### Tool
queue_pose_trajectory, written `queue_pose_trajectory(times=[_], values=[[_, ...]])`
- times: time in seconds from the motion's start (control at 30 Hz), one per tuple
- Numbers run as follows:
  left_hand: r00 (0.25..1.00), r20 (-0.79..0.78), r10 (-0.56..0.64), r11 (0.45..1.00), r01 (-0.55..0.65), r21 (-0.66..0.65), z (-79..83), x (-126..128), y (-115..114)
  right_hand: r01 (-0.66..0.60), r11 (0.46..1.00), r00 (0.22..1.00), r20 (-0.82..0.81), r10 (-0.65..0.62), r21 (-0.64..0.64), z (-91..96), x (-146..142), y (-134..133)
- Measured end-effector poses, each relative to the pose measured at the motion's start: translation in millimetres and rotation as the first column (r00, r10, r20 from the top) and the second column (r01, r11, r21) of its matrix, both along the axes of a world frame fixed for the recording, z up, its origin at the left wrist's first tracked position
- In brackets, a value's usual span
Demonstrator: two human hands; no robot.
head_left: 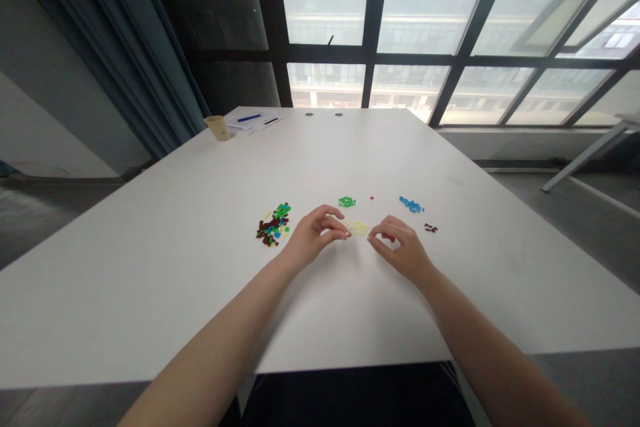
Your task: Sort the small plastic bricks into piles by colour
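Observation:
My left hand (320,231) is closed in a pinch, thumb against forefinger, just left of a small group of pale yellow pieces (358,227). Across from it, my right hand (400,245) pinches too, at the right side of the same yellow group. Something tiny and pale shows at the fingertips of each hand, too small to make out. Green pieces (347,202) lie beyond my left hand, and a single red piece (371,198) sits to their right. Blue pieces (411,204) and a few dark brown pieces (431,228) lie past my right hand.
A mixed pile of brown, green, blue and yellow pieces (273,225) lies left of my left hand. At the far left of the white table (165,267) stand a paper cup (218,128) and papers (260,122) with a blue pen (249,118). Windows rise behind.

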State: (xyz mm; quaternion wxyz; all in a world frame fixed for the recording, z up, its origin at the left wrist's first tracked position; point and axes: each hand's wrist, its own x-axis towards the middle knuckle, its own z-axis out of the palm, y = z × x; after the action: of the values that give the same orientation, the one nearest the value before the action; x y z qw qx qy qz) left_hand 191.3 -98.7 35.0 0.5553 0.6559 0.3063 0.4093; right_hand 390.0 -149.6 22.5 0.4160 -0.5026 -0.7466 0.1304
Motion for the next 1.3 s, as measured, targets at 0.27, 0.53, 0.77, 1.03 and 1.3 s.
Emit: queue_pose_trajectory(times=[0.27, 0.53, 0.77, 1.03, 1.3], values=[[0.985, -0.046, -0.168, 0.984, 0.165, -0.062, -19.3, 7.0, 3.4, -0.036, 0.988, 0.998, -0.049, 0.044, 0.152, -8.4, -23.1, -6.7], [0.985, -0.089, -0.149, 0.989, 0.147, -0.034, -25.8, 7.3, 8.2, 0.009, 0.994, 0.999, -0.043, -0.005, 0.110, -10.3, -22.3, -2.6], [0.977, -0.191, 0.099, 0.994, -0.087, 0.071, -31.0, -3.1, 25.1, 0.113, 0.992, 0.963, 0.252, -0.095, -0.058, -16.8, -10.7, 28.5], [0.955, -0.266, 0.130, 0.990, -0.108, 0.095, -28.4, -9.2, 27.6, 0.115, 0.990, 0.788, 0.614, -0.038, -0.086, -20.1, -30.2, 42.6], [0.946, -0.268, 0.183, 0.979, -0.149, 0.140, -26.5, -14.3, 29.8, 0.131, 0.987, 0.847, 0.528, -0.064, -0.091, -15.0, -23.1, 42.6]])
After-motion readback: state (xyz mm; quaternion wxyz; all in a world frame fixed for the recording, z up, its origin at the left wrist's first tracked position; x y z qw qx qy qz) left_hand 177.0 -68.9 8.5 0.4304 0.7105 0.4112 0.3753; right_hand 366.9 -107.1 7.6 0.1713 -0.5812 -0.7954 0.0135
